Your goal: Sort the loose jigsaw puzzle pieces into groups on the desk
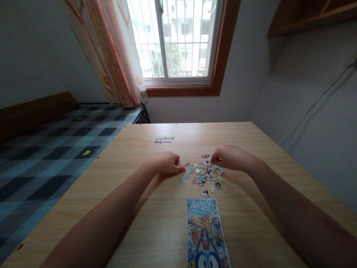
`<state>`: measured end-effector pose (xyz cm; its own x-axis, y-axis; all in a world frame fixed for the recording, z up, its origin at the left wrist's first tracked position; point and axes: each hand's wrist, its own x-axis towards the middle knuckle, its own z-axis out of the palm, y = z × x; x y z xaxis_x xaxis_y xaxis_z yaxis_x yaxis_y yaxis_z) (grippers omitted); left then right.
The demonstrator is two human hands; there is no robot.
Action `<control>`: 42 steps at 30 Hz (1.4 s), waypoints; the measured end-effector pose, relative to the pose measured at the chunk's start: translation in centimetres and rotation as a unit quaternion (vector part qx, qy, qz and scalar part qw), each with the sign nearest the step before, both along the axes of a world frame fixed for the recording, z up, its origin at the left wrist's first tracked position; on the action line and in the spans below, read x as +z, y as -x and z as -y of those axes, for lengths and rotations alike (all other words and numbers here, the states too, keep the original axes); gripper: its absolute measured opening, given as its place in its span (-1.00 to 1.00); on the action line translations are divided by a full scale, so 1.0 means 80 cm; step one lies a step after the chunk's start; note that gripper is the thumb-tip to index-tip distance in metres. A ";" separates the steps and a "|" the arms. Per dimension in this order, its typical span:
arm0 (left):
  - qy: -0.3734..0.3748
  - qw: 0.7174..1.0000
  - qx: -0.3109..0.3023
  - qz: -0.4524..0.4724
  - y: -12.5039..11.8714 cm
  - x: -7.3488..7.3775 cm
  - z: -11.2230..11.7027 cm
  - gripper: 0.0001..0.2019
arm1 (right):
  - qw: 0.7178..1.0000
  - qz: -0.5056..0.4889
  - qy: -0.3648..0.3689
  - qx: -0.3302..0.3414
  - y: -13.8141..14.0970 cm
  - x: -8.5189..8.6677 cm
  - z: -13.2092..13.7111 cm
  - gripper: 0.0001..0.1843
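Left hand (168,162) half-curled, right hand (227,154) pinched, both at the loose jigsaw pieces (198,171) mid-bench (156,227); cannot tell if either grips | seemingly sorting; next calls for a fingertip pick | jigsaw rows (164,140) toward far edge, Bluey picture sheet (206,234) toward near | checked bed (108,131) off left edge, window (185,41) beyond

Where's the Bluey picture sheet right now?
Head view: the Bluey picture sheet lies flat on the table at bottom centre, just right of the midline, directly below the loose puzzle pieces.
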<state>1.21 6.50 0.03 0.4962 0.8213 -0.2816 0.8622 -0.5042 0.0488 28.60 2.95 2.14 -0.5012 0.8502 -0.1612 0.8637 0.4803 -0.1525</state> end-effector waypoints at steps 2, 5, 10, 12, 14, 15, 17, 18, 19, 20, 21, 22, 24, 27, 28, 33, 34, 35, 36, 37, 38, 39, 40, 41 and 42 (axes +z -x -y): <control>-0.003 1.000 -0.002 0.000 0.001 -0.002 -0.002 -0.46 | 1.000 0.003 0.016 -0.005 0.001 0.002 0.002 -0.73; -0.003 1.000 0.003 0.003 0.001 -0.003 -0.003 -0.46 | 1.000 0.014 0.020 -0.016 0.001 0.005 0.003 -0.74; 0.000 1.000 0.011 0.008 0.000 -0.003 -0.003 -0.49 | 0.998 0.036 0.001 -0.042 -0.003 0.012 0.004 -0.77; 0.001 1.000 0.011 0.010 0.001 -0.005 -0.005 -0.48 | 0.997 0.053 0.002 -0.064 -0.005 0.013 0.005 -0.79; -0.001 1.000 0.008 0.013 0.002 -0.007 -0.006 -0.47 | 0.994 0.070 -0.002 -0.081 -0.004 0.013 0.006 -0.80; -0.002 1.000 0.006 0.014 0.003 -0.007 -0.007 -0.47 | 0.993 0.076 -0.004 -0.086 -0.003 0.012 0.007 -0.80; -0.004 1.000 0.002 0.013 0.003 -0.008 -0.007 -0.47 | 0.993 0.084 0.001 -0.088 0.002 0.010 0.009 -0.81; -0.004 1.000 0.000 0.011 0.003 -0.008 -0.007 -0.47 | 0.993 0.086 0.012 -0.083 0.004 0.009 0.010 -0.82; -0.003 1.000 -0.001 0.009 0.003 -0.007 -0.007 -0.48 | 0.993 0.089 0.026 -0.076 0.006 0.008 0.012 -0.83; -0.002 1.000 -0.001 0.007 0.003 -0.006 -0.007 -0.48 | 0.993 0.091 0.039 -0.069 0.008 0.008 0.013 -0.84; -0.001 1.000 0.000 0.004 0.003 -0.006 -0.006 -0.48 | 0.993 0.092 0.047 -0.062 0.010 0.009 0.014 -0.84; 0.000 1.000 0.001 0.003 0.002 -0.006 -0.006 -0.48 | 0.993 0.091 0.048 -0.060 0.011 0.011 0.016 -0.83; -0.001 1.000 0.000 0.002 0.002 -0.006 -0.006 -0.48 | 0.994 0.082 0.033 -0.064 0.012 0.016 0.020 -0.78; -0.003 1.000 -0.006 0.001 0.003 -0.008 -0.007 -0.46 | 0.994 0.076 0.041 -0.069 0.009 0.027 0.029 -0.78; -0.003 1.000 -0.006 0.000 0.003 -0.008 -0.008 -0.45 | 0.993 0.079 0.056 -0.068 0.008 0.030 0.033 -0.80; -0.003 1.000 -0.004 0.001 0.003 -0.006 -0.007 -0.43 | 0.992 0.071 0.076 -0.067 0.002 0.033 0.061 -0.84; -0.002 1.000 -0.004 0.000 0.003 -0.004 -0.006 -0.44 | 0.993 0.069 0.069 -0.068 0.002 0.029 0.068 -0.84; -0.001 1.000 -0.004 -0.001 0.002 -0.003 -0.005 -0.44 | 0.993 0.066 0.063 -0.071 0.002 0.024 0.075 -0.84; 0.000 1.000 -0.004 -0.002 0.002 -0.001 -0.004 -0.44 | 0.993 0.062 0.060 -0.075 0.002 0.017 0.082 -0.82; -0.001 1.000 -0.002 -0.002 0.001 0.000 -0.003 -0.45 | 0.993 0.054 0.057 -0.084 0.002 0.010 0.089 -0.80; -0.003 1.000 0.001 -0.001 0.001 0.000 -0.002 -0.46 | 0.993 0.046 0.049 -0.094 0.002 0.003 0.096 -0.77; -0.005 1.000 0.004 0.001 0.001 0.001 -0.001 -0.46 | 0.993 0.037 0.040 -0.107 0.002 -0.004 0.103 -0.75; -0.007 1.000 0.006 0.002 0.001 0.001 0.000 -0.47 | 0.992 0.032 0.032 -0.121 0.002 -0.011 0.109 -0.74; -0.009 1.000 0.006 0.004 0.001 0.000 0.000 -0.47 | 0.990 0.028 0.024 -0.133 0.001 -0.017 0.116 -0.75; -0.010 1.000 0.005 0.005 0.001 0.000 0.001 -0.47 | 0.989 0.024 0.016 -0.144 0.001 -0.022 0.122 -0.77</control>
